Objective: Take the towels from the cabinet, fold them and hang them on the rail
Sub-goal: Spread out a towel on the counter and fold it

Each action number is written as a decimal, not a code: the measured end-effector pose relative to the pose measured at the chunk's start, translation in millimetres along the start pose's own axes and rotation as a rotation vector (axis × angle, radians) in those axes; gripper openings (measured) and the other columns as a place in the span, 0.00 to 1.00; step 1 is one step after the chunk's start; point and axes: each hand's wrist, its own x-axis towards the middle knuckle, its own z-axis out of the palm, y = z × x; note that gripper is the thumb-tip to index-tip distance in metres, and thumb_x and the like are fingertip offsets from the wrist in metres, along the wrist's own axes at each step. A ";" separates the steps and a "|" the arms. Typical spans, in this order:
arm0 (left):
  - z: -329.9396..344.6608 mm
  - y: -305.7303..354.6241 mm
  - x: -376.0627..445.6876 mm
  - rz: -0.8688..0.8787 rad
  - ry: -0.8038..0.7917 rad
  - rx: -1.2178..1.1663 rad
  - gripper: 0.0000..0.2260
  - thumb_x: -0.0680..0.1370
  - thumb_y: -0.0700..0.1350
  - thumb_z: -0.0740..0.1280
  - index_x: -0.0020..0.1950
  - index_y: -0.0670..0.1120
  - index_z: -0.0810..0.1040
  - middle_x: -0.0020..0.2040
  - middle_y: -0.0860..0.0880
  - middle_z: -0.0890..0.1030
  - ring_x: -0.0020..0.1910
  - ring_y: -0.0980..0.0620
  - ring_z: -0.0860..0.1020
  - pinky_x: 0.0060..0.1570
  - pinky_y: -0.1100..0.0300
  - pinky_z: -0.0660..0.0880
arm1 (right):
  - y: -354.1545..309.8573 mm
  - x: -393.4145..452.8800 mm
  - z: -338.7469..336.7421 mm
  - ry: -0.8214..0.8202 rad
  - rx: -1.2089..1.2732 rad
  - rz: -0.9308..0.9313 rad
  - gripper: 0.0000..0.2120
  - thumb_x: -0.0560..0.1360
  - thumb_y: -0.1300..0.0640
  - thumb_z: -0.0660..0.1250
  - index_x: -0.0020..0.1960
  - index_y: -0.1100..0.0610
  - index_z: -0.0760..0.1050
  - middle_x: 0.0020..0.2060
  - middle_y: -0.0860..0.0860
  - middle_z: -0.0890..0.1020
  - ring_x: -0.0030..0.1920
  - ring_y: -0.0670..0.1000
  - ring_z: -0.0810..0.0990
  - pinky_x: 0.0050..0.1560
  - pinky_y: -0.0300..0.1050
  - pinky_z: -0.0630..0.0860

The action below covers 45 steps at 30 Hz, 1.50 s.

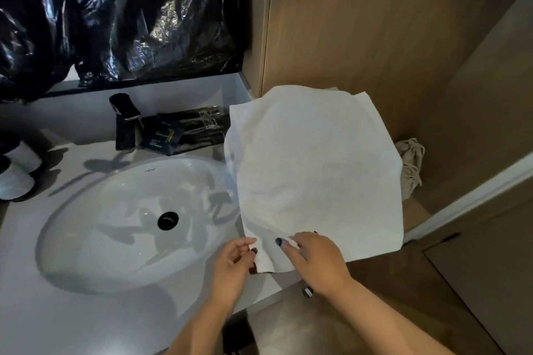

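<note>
A white towel [314, 170] lies spread flat over the right end of the white counter, its right side hanging past the counter edge. My left hand [233, 262] pinches the towel's near left corner between thumb and fingers. Beside it, my right hand [317, 259] rests on the near edge with the fingers pressing the cloth and a fold of it under them. No rail is in view.
An oval white sink [95, 239] with a black drain [168, 220] fills the counter's left. A black tap [126, 124] and dark packets [184, 132] stand behind it. Black plastic sheeting [115, 14] covers the wall. A grey cloth [411, 167] lies against the wooden panel [375, 23].
</note>
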 end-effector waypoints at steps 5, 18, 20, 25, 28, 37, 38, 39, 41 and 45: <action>-6.1 9.8 0.0 -0.099 -0.035 -0.113 0.10 0.81 0.35 0.61 0.51 0.37 0.83 0.46 0.36 0.84 0.42 0.43 0.81 0.41 0.57 0.78 | -12.5 -14.7 27.5 -0.019 -0.063 -0.137 0.16 0.76 0.48 0.60 0.56 0.51 0.81 0.44 0.45 0.82 0.36 0.47 0.80 0.29 0.39 0.75; 4.7 -1.5 -9.1 0.058 0.137 0.140 0.08 0.83 0.38 0.60 0.53 0.34 0.75 0.44 0.42 0.79 0.39 0.53 0.76 0.32 0.73 0.70 | -6.0 -45.2 56.0 -0.087 -0.078 -0.032 0.28 0.71 0.55 0.54 0.70 0.56 0.71 0.70 0.56 0.71 0.70 0.58 0.69 0.68 0.51 0.67; 8.9 2.1 -14.4 0.110 0.220 0.178 0.09 0.84 0.38 0.57 0.55 0.34 0.73 0.43 0.47 0.77 0.40 0.56 0.74 0.32 0.75 0.68 | 3.3 -46.3 50.7 -0.042 -0.064 0.070 0.27 0.73 0.57 0.56 0.73 0.55 0.68 0.74 0.57 0.65 0.75 0.59 0.62 0.72 0.48 0.56; 9.9 14.2 -21.8 0.121 0.294 0.095 0.08 0.85 0.43 0.56 0.55 0.41 0.72 0.43 0.48 0.76 0.41 0.54 0.74 0.31 0.75 0.67 | 42.8 -51.1 25.1 0.001 -0.088 0.335 0.29 0.79 0.60 0.60 0.78 0.50 0.58 0.79 0.56 0.50 0.78 0.57 0.45 0.76 0.47 0.45; 2.6 13.9 -15.9 0.125 0.301 0.085 0.10 0.84 0.44 0.57 0.50 0.40 0.73 0.40 0.47 0.75 0.40 0.49 0.72 0.35 0.69 0.67 | 65.7 -57.2 9.9 0.077 -0.003 0.511 0.24 0.79 0.62 0.62 0.74 0.50 0.65 0.78 0.55 0.52 0.78 0.56 0.46 0.77 0.50 0.50; -2.3 13.9 -17.6 0.135 0.327 0.115 0.17 0.84 0.47 0.58 0.46 0.32 0.72 0.39 0.42 0.71 0.36 0.51 0.68 0.36 0.58 0.65 | 116.7 -35.2 -23.1 0.424 0.672 0.927 0.28 0.75 0.51 0.72 0.68 0.63 0.68 0.65 0.60 0.73 0.60 0.58 0.75 0.60 0.54 0.74; -2.3 12.1 -16.7 0.134 0.334 0.116 0.17 0.84 0.47 0.58 0.47 0.33 0.72 0.39 0.42 0.72 0.36 0.51 0.68 0.37 0.57 0.66 | 120.7 -33.9 -27.4 0.395 0.774 0.958 0.22 0.76 0.52 0.71 0.63 0.64 0.71 0.59 0.60 0.78 0.53 0.55 0.79 0.53 0.51 0.77; -2.7 11.2 -16.1 0.129 0.337 0.119 0.16 0.84 0.47 0.58 0.48 0.34 0.72 0.40 0.42 0.73 0.37 0.50 0.69 0.37 0.57 0.66 | 125.5 -34.3 -30.8 0.359 0.875 0.972 0.18 0.77 0.53 0.71 0.59 0.63 0.73 0.55 0.59 0.81 0.48 0.53 0.80 0.49 0.49 0.78; -3.9 10.1 -15.1 0.130 0.345 0.138 0.15 0.84 0.47 0.57 0.48 0.36 0.73 0.40 0.43 0.73 0.37 0.50 0.70 0.38 0.58 0.67 | 135.6 -38.4 -37.2 0.287 1.031 0.969 0.14 0.78 0.54 0.69 0.58 0.63 0.75 0.53 0.59 0.82 0.49 0.55 0.82 0.46 0.48 0.79; -7.9 6.9 -8.4 0.130 0.419 0.259 0.11 0.84 0.46 0.56 0.47 0.42 0.72 0.39 0.47 0.74 0.42 0.44 0.74 0.44 0.51 0.71 | 145.9 -52.9 -51.9 0.229 1.159 0.929 0.15 0.81 0.54 0.63 0.64 0.60 0.72 0.55 0.58 0.81 0.56 0.57 0.80 0.44 0.50 0.79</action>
